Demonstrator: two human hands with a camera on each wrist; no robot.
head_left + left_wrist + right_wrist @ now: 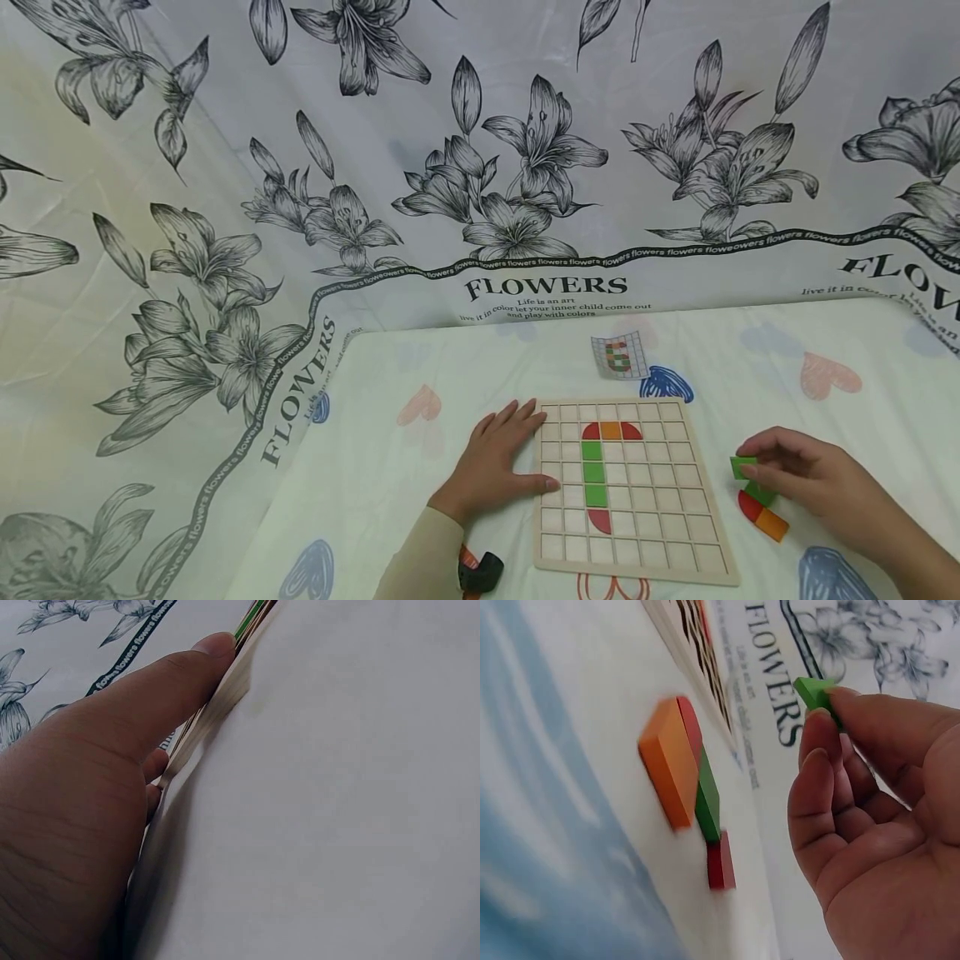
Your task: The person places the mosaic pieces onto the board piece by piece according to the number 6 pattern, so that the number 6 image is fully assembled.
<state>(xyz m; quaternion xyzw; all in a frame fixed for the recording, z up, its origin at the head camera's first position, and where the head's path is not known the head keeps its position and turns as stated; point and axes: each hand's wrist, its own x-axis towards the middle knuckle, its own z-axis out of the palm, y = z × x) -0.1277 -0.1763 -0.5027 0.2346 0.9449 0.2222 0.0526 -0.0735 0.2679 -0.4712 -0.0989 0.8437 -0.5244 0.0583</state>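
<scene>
My right hand (810, 475) pinches a small green tile (810, 691) between thumb and fingers, held above the cloth right of a wooden grid board (645, 550). Below that hand lie a red rounded piece (748, 505), an orange block (669, 761) and another green block (707, 796); a dark red piece (721, 864) shows beside them in the right wrist view. On the board, red corner pieces flank an orange square (611, 431), several green squares (593, 472) run down, and a red piece (600, 522) ends the column. My left hand (495, 462) rests on the board's left edge, fingers extended.
Behind the board lies a printed card (619, 356) with a coloured grid pattern. A black and orange object (480, 573) sits by the left sleeve. Heart-print cloth (450, 367) covers the surface, and a flower-print sheet (420, 167) hangs behind it.
</scene>
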